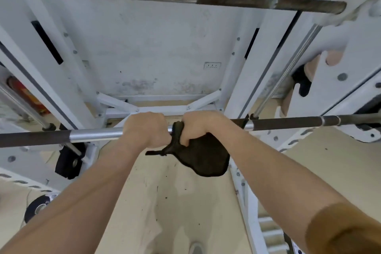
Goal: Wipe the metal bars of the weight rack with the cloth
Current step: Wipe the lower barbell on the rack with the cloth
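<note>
Both hands sit side by side on the lower barbell (92,135), which runs left to right: the left hand (147,130) wraps its fingers round bare chrome, while the right hand (198,128) clutches the dark cloth (206,159) against the bar.

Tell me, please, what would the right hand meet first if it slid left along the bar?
The left hand, gripping the same bar right beside it; the right hand and its cloth seem almost touching it already.

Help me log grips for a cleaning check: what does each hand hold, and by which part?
The left hand grips the lower bar on its shiny middle section; the right hand grips the cloth by its bunched top, against that bar.
</note>
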`<state>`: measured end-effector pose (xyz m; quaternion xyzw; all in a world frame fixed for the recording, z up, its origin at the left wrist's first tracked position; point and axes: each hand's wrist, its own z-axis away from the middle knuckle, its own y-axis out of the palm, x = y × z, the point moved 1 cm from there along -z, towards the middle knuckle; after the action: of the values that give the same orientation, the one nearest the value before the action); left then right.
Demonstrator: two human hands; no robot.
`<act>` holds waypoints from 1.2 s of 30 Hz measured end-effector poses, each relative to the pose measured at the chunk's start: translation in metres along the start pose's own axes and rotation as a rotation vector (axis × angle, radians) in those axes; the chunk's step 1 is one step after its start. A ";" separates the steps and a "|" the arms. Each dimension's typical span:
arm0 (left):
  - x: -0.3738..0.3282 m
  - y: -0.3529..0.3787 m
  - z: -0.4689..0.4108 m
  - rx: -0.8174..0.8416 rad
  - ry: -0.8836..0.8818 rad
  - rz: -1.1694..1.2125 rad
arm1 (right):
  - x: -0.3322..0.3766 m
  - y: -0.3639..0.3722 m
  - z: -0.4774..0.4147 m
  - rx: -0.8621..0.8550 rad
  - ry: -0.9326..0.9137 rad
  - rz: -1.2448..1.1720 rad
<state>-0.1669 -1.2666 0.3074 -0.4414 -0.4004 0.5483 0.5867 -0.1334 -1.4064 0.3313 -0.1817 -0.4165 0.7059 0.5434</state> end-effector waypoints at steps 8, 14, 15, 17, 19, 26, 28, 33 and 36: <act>0.003 -0.009 -0.009 0.261 -0.047 0.162 | -0.088 0.085 0.040 -1.020 -0.068 0.376; 0.001 0.009 0.011 -0.239 -0.038 -0.015 | -0.127 0.063 0.057 -0.794 0.302 0.285; -0.002 0.012 0.013 -0.305 -0.031 -0.032 | -0.110 0.058 0.052 -0.762 0.304 0.270; -0.012 0.021 0.016 -0.397 0.029 -0.105 | -0.062 0.050 0.037 -0.727 0.211 0.245; -0.025 0.030 0.019 -0.439 0.077 -0.172 | -0.009 0.059 0.017 -0.795 0.085 0.236; -0.028 0.010 0.004 -0.306 0.064 -0.093 | -0.067 0.058 0.032 -0.814 0.153 0.321; -0.027 0.006 -0.001 -0.175 0.078 -0.023 | -0.111 0.048 0.051 -0.722 0.340 0.282; -0.028 -0.002 -0.002 -0.056 0.106 0.052 | -0.109 0.044 0.052 -0.601 0.456 0.225; -0.051 0.011 0.007 -0.275 0.228 -0.011 | -0.055 0.065 0.031 -0.806 0.282 0.231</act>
<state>-0.1801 -1.3165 0.2999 -0.5744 -0.4051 0.4316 0.5654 -0.1762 -1.4733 0.2876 -0.5191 -0.5573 0.5115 0.3979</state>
